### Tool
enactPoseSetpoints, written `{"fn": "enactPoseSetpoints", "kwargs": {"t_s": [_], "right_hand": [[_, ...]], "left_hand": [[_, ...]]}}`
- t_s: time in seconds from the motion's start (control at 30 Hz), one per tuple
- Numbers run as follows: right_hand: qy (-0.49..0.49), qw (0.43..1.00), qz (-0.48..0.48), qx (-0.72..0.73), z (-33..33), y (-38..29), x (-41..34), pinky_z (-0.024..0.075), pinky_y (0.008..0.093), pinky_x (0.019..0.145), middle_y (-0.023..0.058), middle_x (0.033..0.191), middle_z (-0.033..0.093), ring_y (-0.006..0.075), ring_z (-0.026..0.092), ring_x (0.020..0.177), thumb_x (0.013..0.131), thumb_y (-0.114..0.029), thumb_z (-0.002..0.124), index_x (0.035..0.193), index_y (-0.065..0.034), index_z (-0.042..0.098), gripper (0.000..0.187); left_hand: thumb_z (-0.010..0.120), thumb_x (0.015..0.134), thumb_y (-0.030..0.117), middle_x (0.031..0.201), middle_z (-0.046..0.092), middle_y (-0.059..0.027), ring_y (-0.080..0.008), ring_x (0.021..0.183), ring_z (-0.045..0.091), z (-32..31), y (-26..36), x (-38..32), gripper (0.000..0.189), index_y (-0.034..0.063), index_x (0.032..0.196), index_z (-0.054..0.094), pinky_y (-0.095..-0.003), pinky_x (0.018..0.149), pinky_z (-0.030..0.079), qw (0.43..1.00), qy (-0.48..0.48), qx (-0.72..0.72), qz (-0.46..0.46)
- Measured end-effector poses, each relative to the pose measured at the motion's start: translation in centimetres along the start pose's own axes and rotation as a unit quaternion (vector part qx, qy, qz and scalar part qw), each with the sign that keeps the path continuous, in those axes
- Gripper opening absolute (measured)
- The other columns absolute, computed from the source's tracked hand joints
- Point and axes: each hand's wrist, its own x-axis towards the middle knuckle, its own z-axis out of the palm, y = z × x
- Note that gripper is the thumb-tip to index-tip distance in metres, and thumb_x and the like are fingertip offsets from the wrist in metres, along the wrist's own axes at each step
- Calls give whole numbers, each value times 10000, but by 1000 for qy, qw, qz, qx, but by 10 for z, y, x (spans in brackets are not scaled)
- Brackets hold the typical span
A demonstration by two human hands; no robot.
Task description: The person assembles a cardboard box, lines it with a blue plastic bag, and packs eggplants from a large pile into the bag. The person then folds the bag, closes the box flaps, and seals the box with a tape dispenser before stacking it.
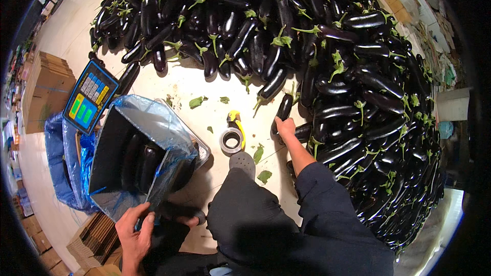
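My right hand [285, 127] grips the lower end of a dark purple eggplant [284, 108] at the near edge of a large eggplant heap [360, 80]. That eggplant's green stem points away from me. At lower left, my left hand [134, 228] has its thumb and fingers at the near rim of a blue plastic liner [138, 111], pinching its edge. The liner covers an open, tilted box that stands over a metal scale platform [203, 152]. Several eggplants [150, 165] lie inside, partly in shadow.
A tape dispenser [232, 140] with a yellow handle lies beyond my shoe [242, 163]. The scale's keypad display [90, 97] stands left of the box. Folded cardboard [94, 237], another blue-lined box [63, 165] and stacked cartons [50, 92] are at left. Leaf scraps [264, 176] litter the floor.
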Motion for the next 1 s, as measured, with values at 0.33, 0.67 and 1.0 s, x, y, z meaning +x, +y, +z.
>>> {"fn": "enactPoseSetpoints", "kwargs": {"t_s": [0.33,0.67,1.0], "right_hand": [[69,983,-166,-30,13,-70,8,504,508,872,302,1057,656,450,643,988,824,-334,702,1169,94,517,580],[18,992,102,69,49,-141,50,474,433,996,296,1273,603,405,600,1180,755,-475,767,1293,124,419,877],[-325,765,53,553,-20,-38,-46,598,390,709,152,948,676,268,673,805,868,-102,674,1064,24,586,249]], "left_hand": [[657,857,11,858,685,-154,-217,768,663,-6,-9,4,206,-61,1049,668,-312,701,500,999,5,9,-41],[662,878,21,909,664,-170,-229,760,670,-6,-25,2,202,-65,1060,656,-328,705,519,997,18,3,-78],[647,872,29,816,678,-161,-236,734,675,-11,3,9,188,-57,1038,668,-324,691,513,1000,10,-9,-1]]}}
